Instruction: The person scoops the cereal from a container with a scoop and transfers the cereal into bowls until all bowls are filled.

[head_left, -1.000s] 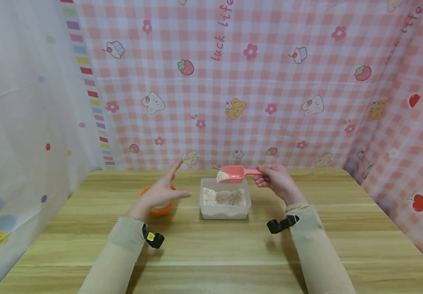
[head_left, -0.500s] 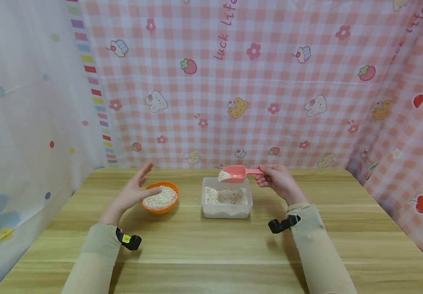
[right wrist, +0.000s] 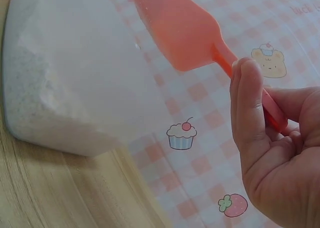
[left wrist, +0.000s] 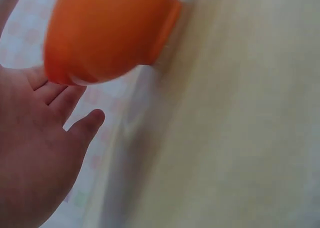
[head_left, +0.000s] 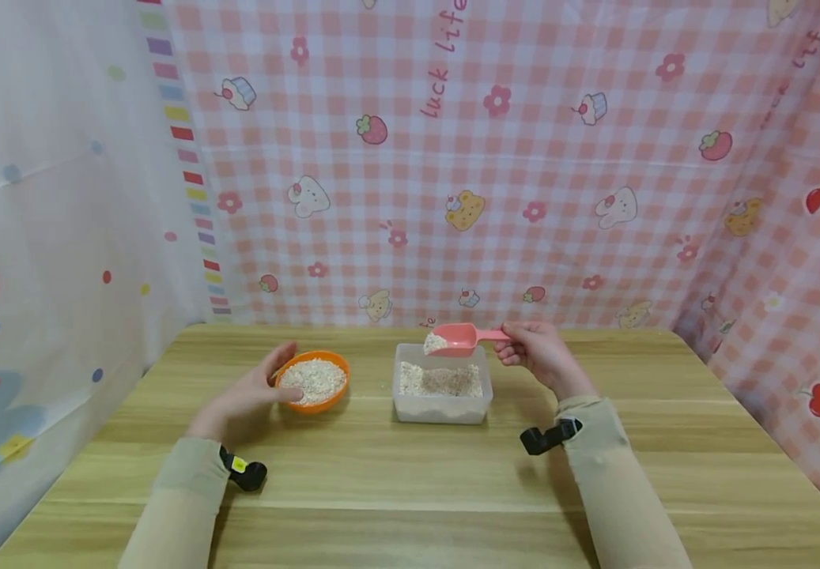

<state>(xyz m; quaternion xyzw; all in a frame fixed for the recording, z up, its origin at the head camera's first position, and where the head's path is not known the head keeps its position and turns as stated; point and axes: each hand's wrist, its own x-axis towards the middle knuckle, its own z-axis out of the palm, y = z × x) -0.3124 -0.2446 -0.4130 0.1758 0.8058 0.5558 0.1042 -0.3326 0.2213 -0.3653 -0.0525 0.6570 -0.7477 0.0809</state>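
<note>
Head view: right hand (head_left: pixel 534 353) fingers (right wrist: pixel 248 105) curled round handle of pink scoop (head_left: pixel 458 338), held level w/ grain over clear tub (head_left: pixel 441 408) mid-table (head_left: pixel 410 482). Left hand (head_left: pixel 253 390) fingers (left wrist: pixel 60 100) loosely spread, cupping near side of orange bowl (head_left: pixel 313 381), just left of tub. Forearms low.

- the scoop (head_left: pixel 459 338) you hold is coral pink, with pale beige grain in it.
- the bowl (head_left: pixel 312 382) by your other hand is bright orange.
- the tub (head_left: pixel 441 392) is clear and frosty white.
- the table (head_left: pixel 410 490) is light wood grain.
- the backdrop (head_left: pixel 495 158) is pink-and-white gingham with strawberries, bears, bunnies and cupcakes.
- your sleeves (head_left: pixel 612 482) are beige.
</note>
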